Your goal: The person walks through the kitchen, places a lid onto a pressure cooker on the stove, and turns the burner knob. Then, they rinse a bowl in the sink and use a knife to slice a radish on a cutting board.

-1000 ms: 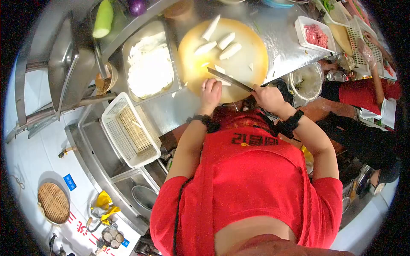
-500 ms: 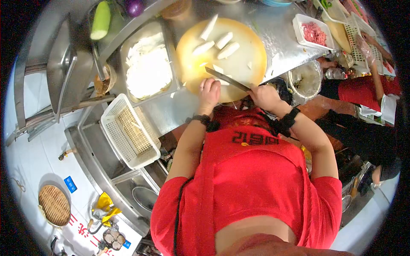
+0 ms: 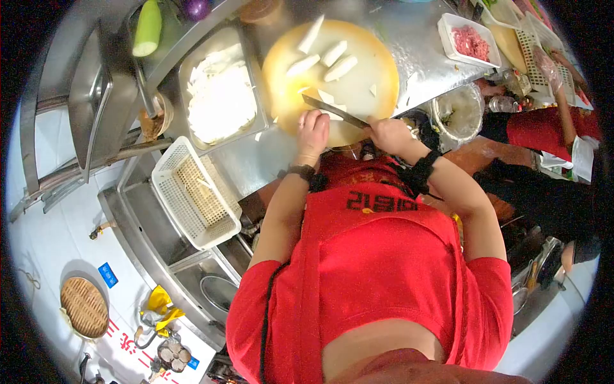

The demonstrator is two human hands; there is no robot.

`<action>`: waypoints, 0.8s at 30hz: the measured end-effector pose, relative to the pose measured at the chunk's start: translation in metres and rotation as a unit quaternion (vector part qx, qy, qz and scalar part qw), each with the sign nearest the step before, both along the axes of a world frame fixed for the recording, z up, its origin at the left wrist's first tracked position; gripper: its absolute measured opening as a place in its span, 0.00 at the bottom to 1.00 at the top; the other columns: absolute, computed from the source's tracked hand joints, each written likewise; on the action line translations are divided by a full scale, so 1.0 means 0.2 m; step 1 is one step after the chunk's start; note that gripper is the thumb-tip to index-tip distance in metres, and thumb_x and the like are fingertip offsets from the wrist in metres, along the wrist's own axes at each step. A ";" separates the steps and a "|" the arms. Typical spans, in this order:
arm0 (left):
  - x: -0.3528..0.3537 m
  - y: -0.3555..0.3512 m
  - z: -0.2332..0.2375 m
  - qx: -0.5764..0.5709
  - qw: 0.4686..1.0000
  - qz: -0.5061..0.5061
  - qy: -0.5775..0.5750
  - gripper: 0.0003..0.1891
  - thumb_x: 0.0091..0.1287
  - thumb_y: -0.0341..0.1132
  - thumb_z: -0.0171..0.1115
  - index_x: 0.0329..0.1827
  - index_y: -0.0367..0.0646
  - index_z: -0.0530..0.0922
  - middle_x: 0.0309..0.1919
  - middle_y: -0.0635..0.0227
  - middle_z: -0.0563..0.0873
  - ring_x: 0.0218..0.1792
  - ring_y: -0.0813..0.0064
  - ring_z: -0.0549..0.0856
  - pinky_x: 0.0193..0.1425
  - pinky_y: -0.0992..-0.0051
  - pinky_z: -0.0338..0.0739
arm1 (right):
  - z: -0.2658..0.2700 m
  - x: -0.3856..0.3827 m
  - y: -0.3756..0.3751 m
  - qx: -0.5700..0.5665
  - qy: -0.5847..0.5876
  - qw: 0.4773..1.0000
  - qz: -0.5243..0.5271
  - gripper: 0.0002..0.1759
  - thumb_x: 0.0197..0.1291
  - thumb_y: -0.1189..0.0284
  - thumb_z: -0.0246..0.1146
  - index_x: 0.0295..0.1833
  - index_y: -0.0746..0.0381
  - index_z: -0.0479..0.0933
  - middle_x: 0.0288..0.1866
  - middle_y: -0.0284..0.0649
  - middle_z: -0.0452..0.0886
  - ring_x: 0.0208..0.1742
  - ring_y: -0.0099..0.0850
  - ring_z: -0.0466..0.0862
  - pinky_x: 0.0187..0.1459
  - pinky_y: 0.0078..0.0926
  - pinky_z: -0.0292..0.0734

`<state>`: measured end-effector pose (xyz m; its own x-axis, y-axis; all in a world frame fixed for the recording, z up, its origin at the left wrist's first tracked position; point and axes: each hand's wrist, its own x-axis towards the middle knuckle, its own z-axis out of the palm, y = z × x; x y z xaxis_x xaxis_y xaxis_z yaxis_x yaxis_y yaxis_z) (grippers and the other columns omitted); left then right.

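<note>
My right hand [image 3: 389,136] is closed around the handle of a knife [image 3: 336,111], whose blade slants across the near part of a round yellow-white chopping board [image 3: 377,64]. My left hand [image 3: 313,131] has its fingers curled at the board's near edge, pressed onto a piece of peeled white vegetable [image 3: 334,116] beside the blade; the fingers partly hide it. Farther back on the board lie several tapered white vegetable pieces [image 3: 341,68], with small cut bits near the knife. Left of the board, a metal tray [image 3: 261,121] holds a heap of white cut vegetable [image 3: 220,99].
A white plastic basket [image 3: 169,208] stands over the sink at left. Green gourd [image 3: 148,29] lies at upper left. To the right are a tub of minced meat [image 3: 471,42], a bag-lined bin [image 3: 456,115] and another person's arm [image 3: 550,70].
The knife and my right hand have shifted slightly left and up in view. My left hand stays beside the blade, and the vegetable pieces keep their arrangement.
</note>
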<state>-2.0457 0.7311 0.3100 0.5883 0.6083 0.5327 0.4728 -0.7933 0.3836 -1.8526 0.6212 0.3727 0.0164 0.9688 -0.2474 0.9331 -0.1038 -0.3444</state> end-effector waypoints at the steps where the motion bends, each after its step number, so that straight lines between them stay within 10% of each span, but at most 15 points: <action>1: 0.00 0.00 0.00 0.008 1.000 -0.002 -0.002 0.08 0.52 0.28 0.63 0.35 0.47 0.77 0.39 0.67 0.75 0.45 0.61 0.74 0.51 0.66 0.69 | 0.03 0.02 0.00 -0.028 -0.007 1.000 0.002 0.12 0.58 0.66 0.50 0.42 0.63 0.71 0.25 0.50 0.79 0.26 0.46 0.81 0.27 0.42 0.76; 24: 0.07 0.03 0.06 -0.015 1.000 0.004 0.023 0.09 0.54 0.33 0.63 0.39 0.46 0.78 0.42 0.67 0.76 0.49 0.61 0.72 0.54 0.64 0.67 | -0.01 0.08 -0.02 0.010 0.009 0.998 -0.055 0.16 0.59 0.60 0.54 0.38 0.63 0.70 0.22 0.52 0.78 0.26 0.49 0.80 0.28 0.45 0.74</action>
